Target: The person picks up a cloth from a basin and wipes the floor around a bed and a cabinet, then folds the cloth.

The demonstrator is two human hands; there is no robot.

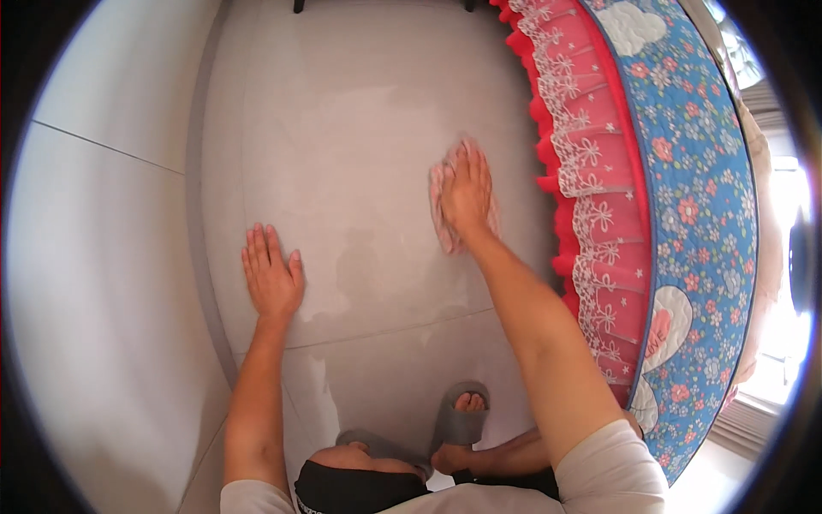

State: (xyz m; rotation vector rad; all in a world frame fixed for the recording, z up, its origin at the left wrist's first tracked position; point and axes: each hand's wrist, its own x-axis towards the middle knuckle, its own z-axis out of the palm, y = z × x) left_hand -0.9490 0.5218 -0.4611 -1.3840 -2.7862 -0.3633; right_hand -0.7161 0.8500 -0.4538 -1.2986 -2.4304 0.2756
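Observation:
My right hand [465, 196] lies palm down on a pink patterned cloth [439, 212], pressing it against the grey tiled floor [359, 160]. The cloth is bunched, and its edges stick out around the fingers and wrist. Slight blur shows on this hand. Further left, my left hand [273, 279] rests flat on the floor with the thumb spread, holding nothing. Darker and shinier patches, which look damp, mark the floor between both hands.
Along the right runs a bed with a red lace-trimmed skirt [603, 225] and a blue floral quilt [693, 212]. A pale wall [109, 257] with a grey baseboard [200, 225] bounds the left. Dark furniture legs [298, 6] stand at the far end. My grey slippers [463, 421] are below.

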